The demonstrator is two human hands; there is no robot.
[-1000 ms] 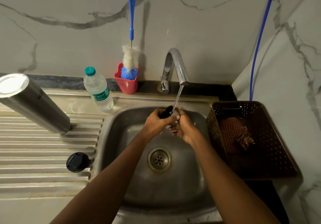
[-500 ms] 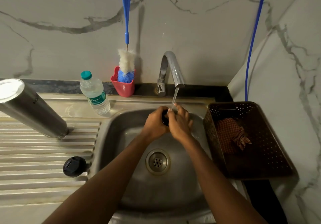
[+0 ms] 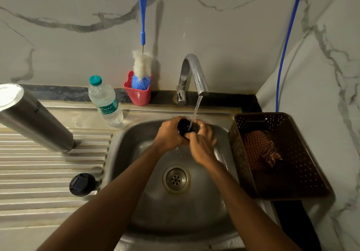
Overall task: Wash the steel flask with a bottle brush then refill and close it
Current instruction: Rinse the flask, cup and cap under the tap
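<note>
Steel flask (image 3: 37,118) stands mouth-down on the ribbed drainboard (image 3: 39,165) at far left, prob. so it drains. A black cap (image 3: 81,184) sits nearer, just by the sink (image 3: 136,202) edge, parked w/in reach for closing. Water bottle (image 3: 106,102) stands behind the rim, likely the refill. Bottle brush (image 3: 141,71) rests head-down in a red cup (image 3: 138,96) against the wall, out of use. Over the basin, left hand (image 3: 169,134) is wrapped round a small black lid piece (image 3: 185,127), held under the tap (image 3: 192,75) stream; right hand (image 3: 202,145) curls against it, fingers rubbing. Brown basket (image 3: 311,172) w/ a cloth (image 3: 259,147) at right.
</note>
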